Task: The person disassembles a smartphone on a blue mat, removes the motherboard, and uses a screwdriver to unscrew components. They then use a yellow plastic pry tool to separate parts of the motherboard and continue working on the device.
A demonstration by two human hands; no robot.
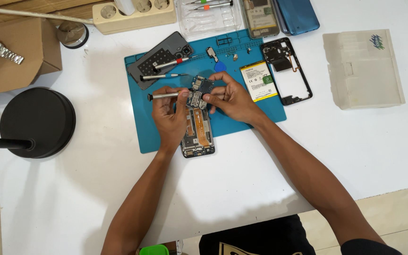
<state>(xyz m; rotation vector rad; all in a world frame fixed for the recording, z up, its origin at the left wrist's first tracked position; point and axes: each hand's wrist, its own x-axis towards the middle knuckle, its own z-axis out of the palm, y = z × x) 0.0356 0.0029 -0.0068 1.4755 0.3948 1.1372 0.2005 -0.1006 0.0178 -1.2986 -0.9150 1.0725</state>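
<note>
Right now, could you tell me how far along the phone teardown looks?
Already out: the battery, mid frame and back cover lie on the blue mat. In hand: the left hand holds a screwdriver, and the right hand lifts the circuit board above the opened phone. Its flex cables remain in place.

Your left hand [168, 115] grips a slim silver screwdriver [164, 96], lying level and pointing right. Your right hand [230, 99] pinches a small dark circuit board [199, 92], held tilted just above an opened phone body [197, 132] lying lengthwise on the blue mat [242, 125].
</note>
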